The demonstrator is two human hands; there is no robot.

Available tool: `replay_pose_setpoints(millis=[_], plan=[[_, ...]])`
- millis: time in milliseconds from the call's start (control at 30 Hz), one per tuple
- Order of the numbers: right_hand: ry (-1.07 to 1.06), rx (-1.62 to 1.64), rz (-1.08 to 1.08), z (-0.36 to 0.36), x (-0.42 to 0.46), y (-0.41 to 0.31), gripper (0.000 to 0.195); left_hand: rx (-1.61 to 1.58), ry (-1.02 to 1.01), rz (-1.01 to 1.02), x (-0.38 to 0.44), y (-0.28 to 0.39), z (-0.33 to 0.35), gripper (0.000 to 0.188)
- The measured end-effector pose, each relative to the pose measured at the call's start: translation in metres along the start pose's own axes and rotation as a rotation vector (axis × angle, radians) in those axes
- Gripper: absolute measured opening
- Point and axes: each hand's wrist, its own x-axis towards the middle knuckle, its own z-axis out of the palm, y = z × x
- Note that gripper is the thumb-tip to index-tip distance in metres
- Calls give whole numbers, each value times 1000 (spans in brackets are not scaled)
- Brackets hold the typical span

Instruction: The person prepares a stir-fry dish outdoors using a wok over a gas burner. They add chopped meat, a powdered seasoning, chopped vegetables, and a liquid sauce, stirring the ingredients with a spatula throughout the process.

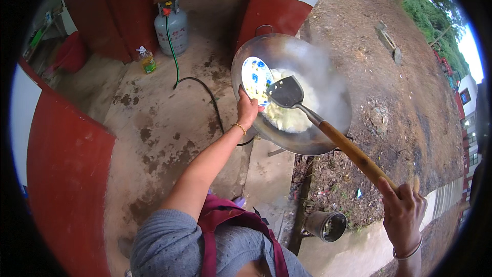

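A large metal wok (326, 130) holds steaming pale food (288, 117) in its middle. My left hand (248, 108) grips a white bowl with blue patterns (253, 70), tilted over the wok's left side, with small pale and greenish pieces inside. My right hand (403, 207) is closed around the wooden handle of a long wok spatula (286, 92). The spatula's dark metal blade is at the bowl's right edge, above the food. Steam blurs the right part of the wok.
A gas cylinder (173, 34) with a green and black hose stands at the upper left, beside an oil bottle (147, 60). A metal bucket (326, 226) sits below the wok by a narrow gutter. Red and white walls (65, 169) flank the concrete floor; leaf-strewn ground (384, 84) lies right.
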Motion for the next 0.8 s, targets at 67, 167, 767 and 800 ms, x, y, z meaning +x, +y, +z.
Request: replay_pose_setpoints(millis=[67,167,767,800], plan=[[41,-46,-47,-8,6,-6,38,14,3,20,0,-4,6,65],[-10,-78,-7,-8,1,-9,37,-14,-5,16,-1,-7,10,66],[-70,44,101,39,-11,-4,45,66,-126,-151,-18,-17,47,48],[-54,61,107,43,-14,-2,44,64,-130,-142,-20,-18,50,40]])
